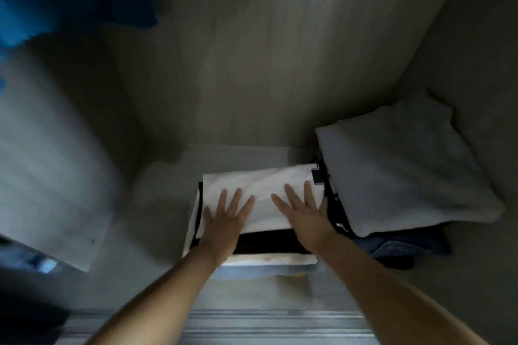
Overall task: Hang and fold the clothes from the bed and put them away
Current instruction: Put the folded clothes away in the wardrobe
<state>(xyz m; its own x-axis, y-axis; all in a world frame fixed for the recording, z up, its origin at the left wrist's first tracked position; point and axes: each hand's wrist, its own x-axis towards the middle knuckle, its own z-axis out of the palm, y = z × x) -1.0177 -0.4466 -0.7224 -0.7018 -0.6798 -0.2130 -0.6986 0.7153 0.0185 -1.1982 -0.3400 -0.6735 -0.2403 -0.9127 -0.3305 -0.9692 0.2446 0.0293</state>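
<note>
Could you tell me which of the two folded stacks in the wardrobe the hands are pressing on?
The middle stack topped by white cloth; both hands lie flat there, not on the grey-topped stack.

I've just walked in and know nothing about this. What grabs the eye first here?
Two bare hands, the left hand and right hand, press flat with spread fingers on a folded white garment topping a stack at the centre of a wardrobe shelf. To the right sits a taller pile under a grey folded cloth.

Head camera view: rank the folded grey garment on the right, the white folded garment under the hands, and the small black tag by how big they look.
1. Grey garment, largest.
2. White garment, though the hands hide part of it.
3. Black tag, far smallest.
</note>
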